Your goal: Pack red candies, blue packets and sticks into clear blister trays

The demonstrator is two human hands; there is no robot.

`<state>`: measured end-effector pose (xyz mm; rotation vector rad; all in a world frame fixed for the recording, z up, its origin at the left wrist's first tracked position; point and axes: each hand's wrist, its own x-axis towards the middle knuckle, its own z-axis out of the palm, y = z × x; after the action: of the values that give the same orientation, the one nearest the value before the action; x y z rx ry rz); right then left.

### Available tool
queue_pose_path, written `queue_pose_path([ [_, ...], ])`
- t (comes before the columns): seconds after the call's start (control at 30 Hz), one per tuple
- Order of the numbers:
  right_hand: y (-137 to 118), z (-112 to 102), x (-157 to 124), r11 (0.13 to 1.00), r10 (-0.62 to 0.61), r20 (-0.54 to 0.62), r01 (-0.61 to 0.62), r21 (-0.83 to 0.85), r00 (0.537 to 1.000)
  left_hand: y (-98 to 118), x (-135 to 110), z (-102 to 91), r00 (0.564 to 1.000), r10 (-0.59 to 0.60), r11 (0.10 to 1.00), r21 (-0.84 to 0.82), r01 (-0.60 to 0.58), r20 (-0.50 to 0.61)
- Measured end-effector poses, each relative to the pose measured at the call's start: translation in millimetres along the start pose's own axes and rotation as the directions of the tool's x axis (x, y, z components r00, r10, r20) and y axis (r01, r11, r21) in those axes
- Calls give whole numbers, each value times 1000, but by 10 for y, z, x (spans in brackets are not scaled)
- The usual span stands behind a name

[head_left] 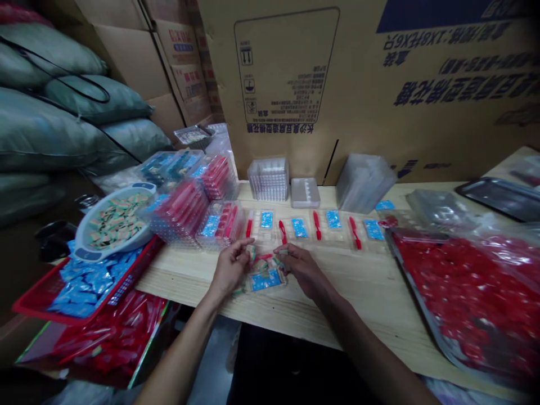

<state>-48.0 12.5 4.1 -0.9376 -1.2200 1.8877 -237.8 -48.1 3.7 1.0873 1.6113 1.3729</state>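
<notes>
My left hand (232,265) is closed in a pinch at the left edge of a clear plastic tray, with a small green-and-cream piece (252,252) at its fingertips. Opposite it, my right hand (304,270) curls its fingers around another small green-and-cream piece (281,260). Between the hands, a blue printed packet (265,280) lies in the tray's near side, and a red plastic utensil (264,257) lies behind it. More of the small pieces sit loosely around the packet. Behind is a row of clear trays with blue packets (299,228) and red utensils (317,225).
Stacked filled trays (179,214) stand left, beside a pale blue bowl (88,254) of small pieces and a red basket (31,306) of blue packets. Empty clear trays (268,179) stand behind. A metal tray (415,298) of red items is right; a big carton (287,67) blocks the back.
</notes>
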Motion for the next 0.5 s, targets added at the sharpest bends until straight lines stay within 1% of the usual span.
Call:
queue_pose_path([
  [0.03, -4, 32, -4, 1000, 0, 26, 0, 9, 1000, 30, -6, 24, 991, -133, 975, -178, 135, 19],
  [0.07, -9, 66, -7, 1000, 0, 45, -1, 16, 999, 66, -16, 52, 969, -239, 914, -323, 246, 64],
  [0.1, -15, 100, -7, 1000, 2, 50, -3, 21, 999, 102, -29, 84, 945, -307, 844, -426, 325, 113],
  [0.13, -21, 131, -5, 1000, 5, 38, -5, 25, 999, 135, -45, 116, 926, -344, 788, -489, 374, 154],
  [0.17, -27, 157, 0, 999, 7, 17, -7, 31, 1000, 161, -63, 147, 917, -358, 756, -522, 395, 175],
  [0.2, -31, 178, 5, 999, 11, -2, -11, 40, 1000, 178, -82, 174, 917, -358, 746, -537, 394, 175],
  [0.27, -35, 203, 15, 998, 17, -17, -16, 66, 1000, 183, -116, 214, 930, -341, 762, -538, 360, 140],
  [0.37, -27, 206, 20, 995, 14, 23, -16, 96, 1000, 148, -147, 232, 940, -331, 790, -519, 327, 89],
  [0.43, -14, 205, 8, 997, 13, 44, -16, 74, 999, 126, -151, 229, 939, -336, 797, -511, 323, 70],
  [0.5, 2, 215, -13, 999, 32, 79, -32, 5, 996, 117, -149, 228, 947, -320, 799, -527, 290, 36],
])
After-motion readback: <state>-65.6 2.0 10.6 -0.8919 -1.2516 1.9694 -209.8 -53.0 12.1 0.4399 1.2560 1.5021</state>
